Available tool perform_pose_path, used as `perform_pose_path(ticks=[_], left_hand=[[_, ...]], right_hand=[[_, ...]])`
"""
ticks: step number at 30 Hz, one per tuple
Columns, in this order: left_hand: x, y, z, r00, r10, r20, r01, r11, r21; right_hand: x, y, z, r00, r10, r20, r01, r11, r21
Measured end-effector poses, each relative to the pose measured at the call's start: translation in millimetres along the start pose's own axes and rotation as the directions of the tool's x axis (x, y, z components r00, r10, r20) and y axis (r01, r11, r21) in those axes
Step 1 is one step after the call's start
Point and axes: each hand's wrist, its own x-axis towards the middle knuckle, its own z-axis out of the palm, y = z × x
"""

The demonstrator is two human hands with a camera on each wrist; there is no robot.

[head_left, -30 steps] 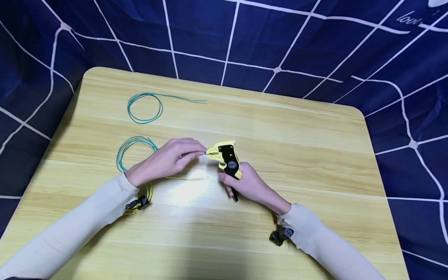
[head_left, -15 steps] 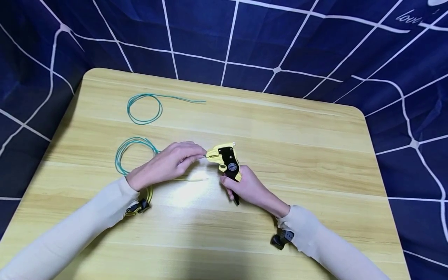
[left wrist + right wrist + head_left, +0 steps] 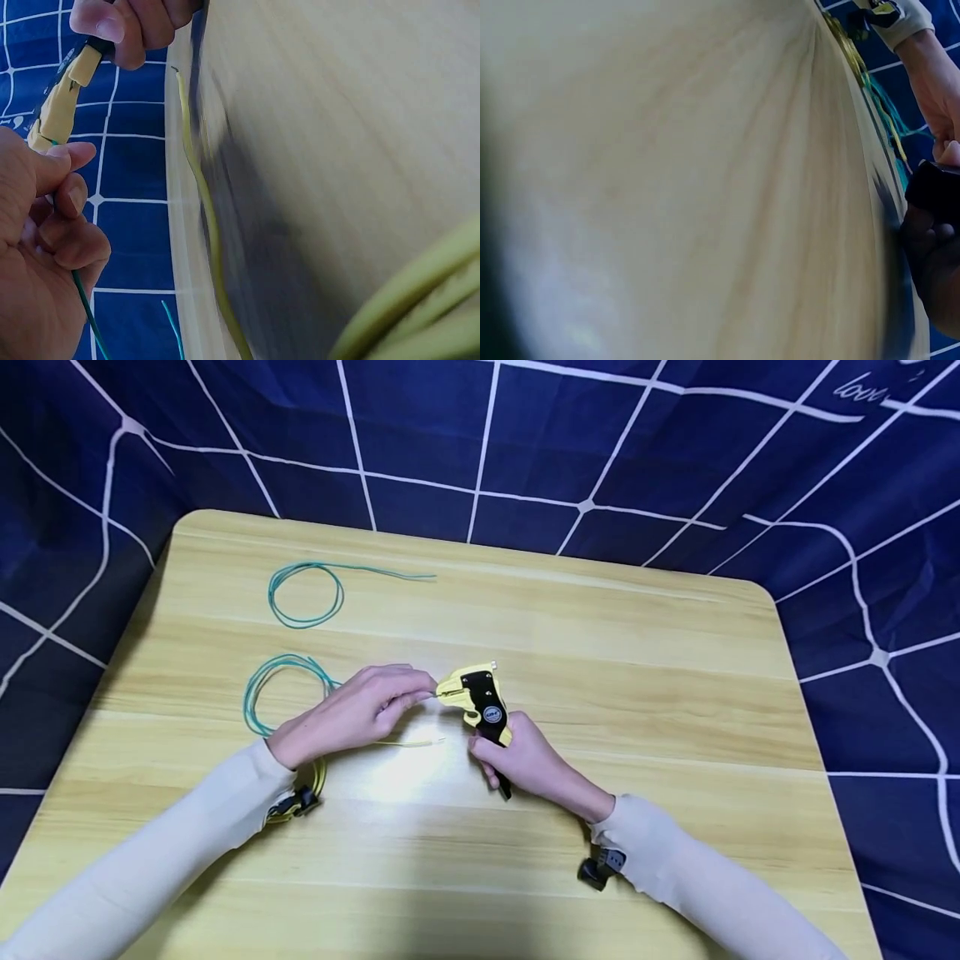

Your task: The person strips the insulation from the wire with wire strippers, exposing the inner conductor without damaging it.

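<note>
In the head view my right hand (image 3: 536, 760) grips a yellow and black wire stripper (image 3: 491, 697) by its handle, the nose pointing left. My left hand (image 3: 363, 706) pinches a thin green wire (image 3: 90, 319) between thumb and forefinger, right at the tool's nose. The left wrist view shows the wire's end reaching the nose; how deep it sits is hidden. Behind the left hand lies a green wire coil (image 3: 252, 689) on the table. A yellow wire (image 3: 408, 744) runs out from under that hand, and its coil (image 3: 321, 777) lies partly beneath the left wrist.
A second green wire coil (image 3: 273, 597) lies farther back on the wooden table (image 3: 637, 652), its free end pointing right. Dark blue cloth (image 3: 420, 427) with white lines hangs behind the table and at its sides.
The left hand has sunk slightly toward the table, still pinching the green wire at the stripper's nose. The right hand keeps its hold with hardly any movement. The head view has shifted a little.
</note>
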Motion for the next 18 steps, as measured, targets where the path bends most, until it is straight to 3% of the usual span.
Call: perform_pose_path(ticks=[9, 18], left_hand=[[0.7, 2.6, -0.2, 0.999, -0.006, 0.037, 0.005, 1.0, 0.016], [-0.5, 2.0, 0.6, 0.999, -0.002, 0.048, 0.002, 1.0, -0.004]], right_hand=[[-1.3, 3.1, 7.2, 0.996, 0.009, -0.092, -0.004, 0.999, 0.053], [-3.6, 2.8, 5.1, 0.999, -0.012, -0.049, 0.014, 0.998, 0.054]])
